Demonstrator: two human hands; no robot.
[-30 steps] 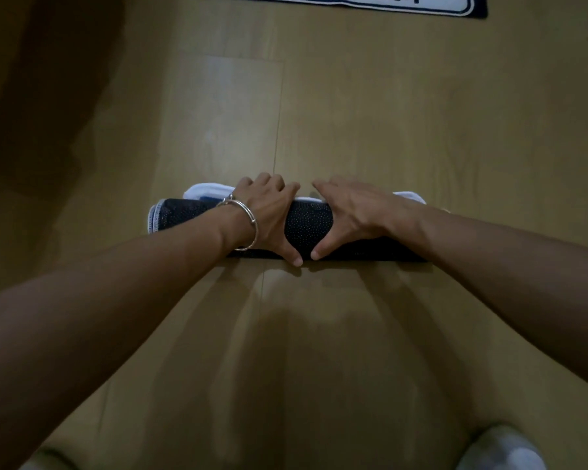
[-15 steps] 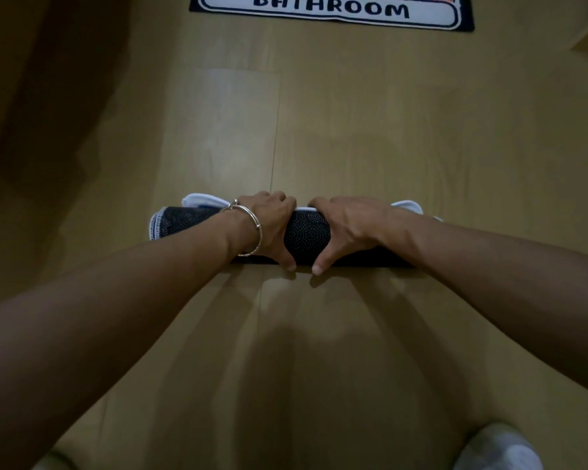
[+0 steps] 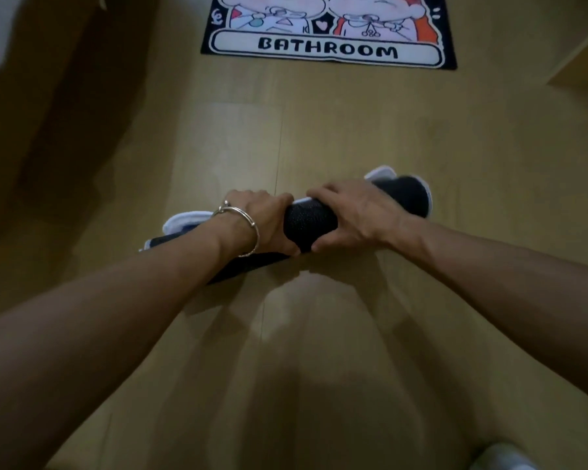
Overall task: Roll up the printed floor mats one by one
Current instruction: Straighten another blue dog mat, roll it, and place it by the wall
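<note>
A rolled-up mat (image 3: 308, 223) with a black dotted backing and white edges sits in the middle of the view, tilted with its right end higher. My left hand (image 3: 263, 220), with a silver bangle on the wrist, grips the roll left of centre. My right hand (image 3: 357, 212) grips it just right of centre, thumb underneath. The roll's left part is partly hidden behind my left forearm. A second printed mat (image 3: 326, 50) lies flat on the floor at the top, showing cartoon figures and the word BATHROOM.
The wooden floor (image 3: 353, 137) stretches between the roll and the flat mat. A light wooden furniture edge (image 3: 581, 59) stands at the top right. A white shoe (image 3: 503, 457) shows at the bottom right. Dark shadow covers the floor at the left.
Both hands have closed round the roll and raised its right end, so it now sits tilted. The view has tipped up, showing more of the BATHROOM mat.
</note>
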